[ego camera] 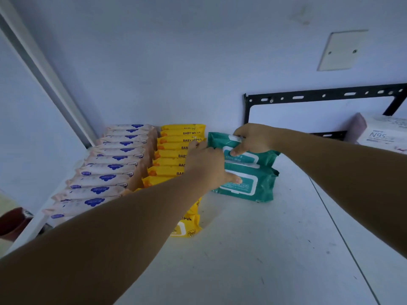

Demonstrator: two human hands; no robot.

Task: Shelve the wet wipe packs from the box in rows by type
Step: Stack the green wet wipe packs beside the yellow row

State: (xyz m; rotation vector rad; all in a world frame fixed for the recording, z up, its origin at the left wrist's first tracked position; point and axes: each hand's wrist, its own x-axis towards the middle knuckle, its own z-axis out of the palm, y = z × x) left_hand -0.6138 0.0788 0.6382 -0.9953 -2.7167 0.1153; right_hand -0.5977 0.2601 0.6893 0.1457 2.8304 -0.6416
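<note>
Two green wet wipe packs stand on a white shelf (pixel 264 249) near the back wall. My left hand (pixel 207 166) grips the left end of the front green pack (pixel 255 183), thumb across its white lid. My right hand (pixel 253 139) grips the top of the rear green pack (pixel 262 158), which leans against the wall. Left of them runs a row of several yellow baby wipe packs (pixel 174 155). A row of several pale pink packs with blue labels (pixel 110 170) lies further left. The box is out of view.
A black metal bracket (pixel 319 95) is fixed to the wall behind the green packs. A white N95-labelled package (pixel 381 133) sits at the far right of the shelf. A blank wall plate (pixel 342 50) is above. A dark red object (pixel 13 221) lies below left.
</note>
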